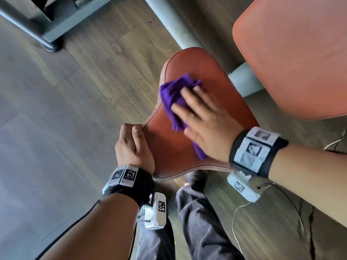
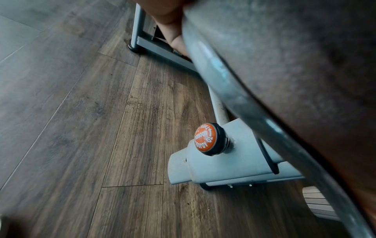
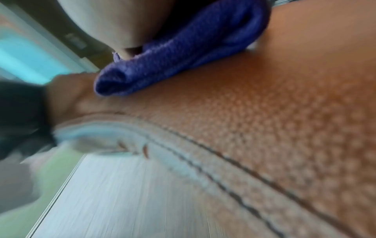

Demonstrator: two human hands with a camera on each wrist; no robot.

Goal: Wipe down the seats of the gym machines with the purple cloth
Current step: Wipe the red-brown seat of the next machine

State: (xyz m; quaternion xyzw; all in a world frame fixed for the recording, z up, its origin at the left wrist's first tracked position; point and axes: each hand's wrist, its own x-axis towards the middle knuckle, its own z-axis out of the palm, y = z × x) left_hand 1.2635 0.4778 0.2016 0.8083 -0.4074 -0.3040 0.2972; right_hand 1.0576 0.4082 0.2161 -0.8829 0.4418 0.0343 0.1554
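Note:
A brown leather seat with stitched edges fills the middle of the head view. The purple cloth lies crumpled on it, and my right hand presses flat on the cloth with straight fingers. In the right wrist view the cloth bunches under my palm on the grained seat. My left hand grips the seat's left edge, thumb on top and fingers curled underneath. The left wrist view shows the seat's underside and a finger tucked beneath its rim.
An orange backrest pad stands to the right of the seat. A grey frame tube runs behind it. Under the seat is a grey post with an orange adjust knob. Wood-plank floor lies to the left; my legs are below.

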